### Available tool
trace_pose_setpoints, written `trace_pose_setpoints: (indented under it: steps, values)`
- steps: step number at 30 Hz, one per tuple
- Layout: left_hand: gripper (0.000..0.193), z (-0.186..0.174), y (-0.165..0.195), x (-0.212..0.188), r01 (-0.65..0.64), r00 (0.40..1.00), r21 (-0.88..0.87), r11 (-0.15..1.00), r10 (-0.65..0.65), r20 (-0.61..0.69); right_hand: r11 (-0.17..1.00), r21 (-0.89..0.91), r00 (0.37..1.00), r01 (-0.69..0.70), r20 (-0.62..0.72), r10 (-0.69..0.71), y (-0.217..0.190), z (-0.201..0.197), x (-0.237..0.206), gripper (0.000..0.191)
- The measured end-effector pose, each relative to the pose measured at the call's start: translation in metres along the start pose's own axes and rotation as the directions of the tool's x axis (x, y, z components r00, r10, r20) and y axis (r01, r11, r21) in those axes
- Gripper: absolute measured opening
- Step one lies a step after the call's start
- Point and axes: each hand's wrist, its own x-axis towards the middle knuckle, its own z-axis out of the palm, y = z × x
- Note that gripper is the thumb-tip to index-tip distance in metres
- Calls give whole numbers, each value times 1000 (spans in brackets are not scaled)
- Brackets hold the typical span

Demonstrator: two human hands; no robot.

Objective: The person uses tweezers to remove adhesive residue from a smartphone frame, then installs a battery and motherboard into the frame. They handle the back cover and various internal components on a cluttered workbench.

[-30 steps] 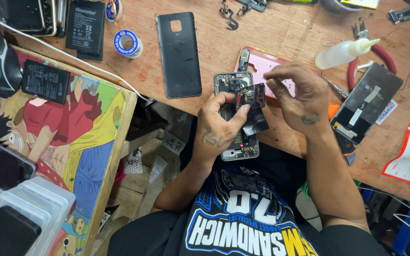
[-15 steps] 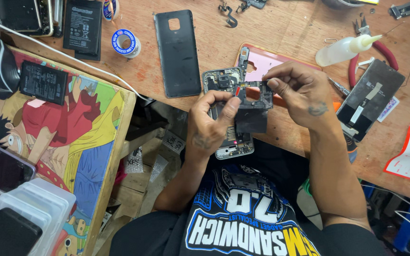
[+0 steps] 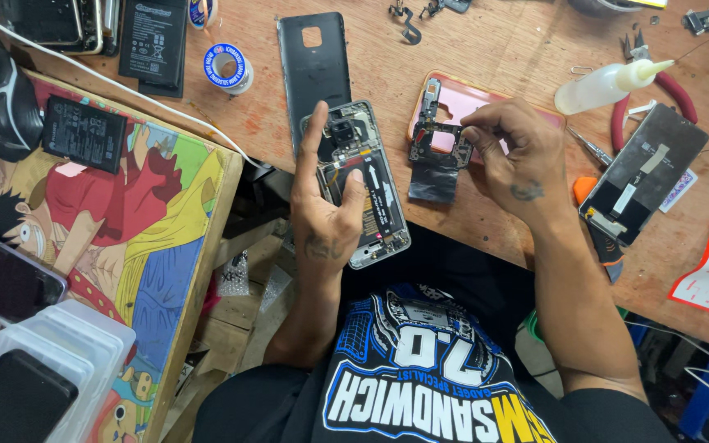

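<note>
1. Head view: the left hand (image 3: 326,217) grips an opened phone body (image 3: 368,187), thumb and palm around its lower half and the forefinger stretched up along its left edge.
2. The phone body lies tilted at the near edge of the wooden counter (image 3: 519,221), its inner parts showing, its lower end past the edge.
3. The right hand (image 3: 512,156) pinches a small dark circuit piece (image 3: 438,156) between thumb and fingertips; a dark flap hangs from the piece just above the counter.
4. The circuit piece is just right of the phone body, in front of a pink phone case (image 3: 473,98).
5. A black back cover (image 3: 315,61) lies flat behind the phone body.
6. To the right lie a squeeze bottle (image 3: 609,82), red-handled pliers (image 3: 666,90) and a separate screen panel (image 3: 642,172).
7. To the left, a black battery (image 3: 84,135) rests on a colourful cartoon board (image 3: 125,230); a tape roll (image 3: 227,67) sits near the back cover.
</note>
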Motion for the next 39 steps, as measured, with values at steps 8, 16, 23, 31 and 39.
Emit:
trace_pose_setpoints:
  steps: [8,16,23,31,39]
  values:
    - [92,14,-4,-5,116,993,-263,958,-104,59,994,1,993,106,-52,-105,0,0,-1,16]
    - [83,29,-5,-16,162,981,-292,943,-123,147,896,442,998,-48,-8,57,6,2,-11,18]
    - [76,41,-2,-20,227,957,-248,942,-168,236,809,587,998,-20,56,-16,-16,-1,-12,19]
    - [77,44,8,-21,210,945,-203,956,-145,292,953,239,980,189,9,-197,-26,-13,-4,22]
    - [73,49,1,-25,199,947,-308,930,-102,305,933,359,1000,-8,5,7,-30,-11,-11,17]
